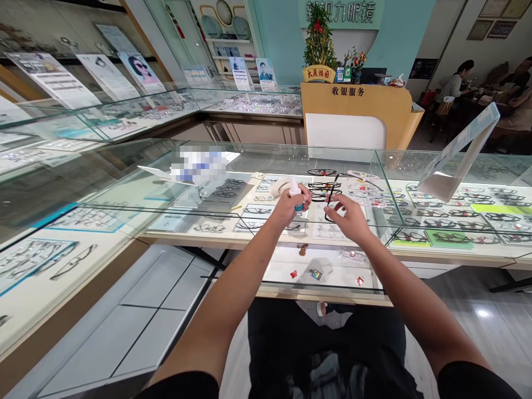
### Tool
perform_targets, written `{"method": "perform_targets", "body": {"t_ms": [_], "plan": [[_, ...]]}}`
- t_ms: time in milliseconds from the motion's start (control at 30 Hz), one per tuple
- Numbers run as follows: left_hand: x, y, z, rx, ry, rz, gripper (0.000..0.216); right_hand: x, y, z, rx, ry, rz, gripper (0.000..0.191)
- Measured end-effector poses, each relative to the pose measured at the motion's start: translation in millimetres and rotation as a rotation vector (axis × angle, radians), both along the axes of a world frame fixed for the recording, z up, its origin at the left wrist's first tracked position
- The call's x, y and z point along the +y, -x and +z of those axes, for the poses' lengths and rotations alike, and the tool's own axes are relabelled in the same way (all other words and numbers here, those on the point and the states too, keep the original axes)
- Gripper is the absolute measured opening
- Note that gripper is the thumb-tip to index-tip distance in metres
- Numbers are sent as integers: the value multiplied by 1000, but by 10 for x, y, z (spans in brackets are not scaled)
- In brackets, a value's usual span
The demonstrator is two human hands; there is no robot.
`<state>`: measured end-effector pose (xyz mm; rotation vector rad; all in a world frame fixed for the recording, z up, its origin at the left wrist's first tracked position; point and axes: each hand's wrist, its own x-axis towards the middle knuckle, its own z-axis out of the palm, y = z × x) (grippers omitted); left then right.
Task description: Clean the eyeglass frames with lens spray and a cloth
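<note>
Over the glass counter, my left hand (pixel 290 207) is closed round a small spray bottle (pixel 295 190) with a white top and a bluish lower part. To its right, my right hand (pixel 348 217) grips a pair of black eyeglasses (pixel 331 191) between thumb and fingers, one temple arm reaching out to the right. The two hands are a short way apart. Just behind the bottle is a cream-coloured roll (pixel 280 187). Several dark eyeglass frames (pixel 322 185) lie in a column beyond my hands.
Glass display cases (pixel 124 183) with many spectacle frames run left and right. A folded sign stand (pixel 459 155) rises at the right, and a white card (pixel 158 173) lies at left. Farther back are a wooden cashier desk (pixel 357 100) and seated people (pixel 453 83).
</note>
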<state>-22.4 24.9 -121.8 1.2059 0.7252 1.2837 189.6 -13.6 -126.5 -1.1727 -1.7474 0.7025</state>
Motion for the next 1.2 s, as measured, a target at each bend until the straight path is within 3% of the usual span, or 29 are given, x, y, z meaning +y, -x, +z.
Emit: {"method": "perform_targets", "body": {"t_ms": [367,667,1033,1200], "plan": [[37,0,-62,53,-25,-5,36,6,3,-19,-9,11,-8,33],[-5,3,-1,41,-13,-28,31,-19,12,8,-20,32,-2,32],[8,-32,-45,45,-10,27,68,-44,21,32,3,64,14,33],[19,-21,-8,-21,-3,-71,85,-55,42,53,101,106,92,30]]}}
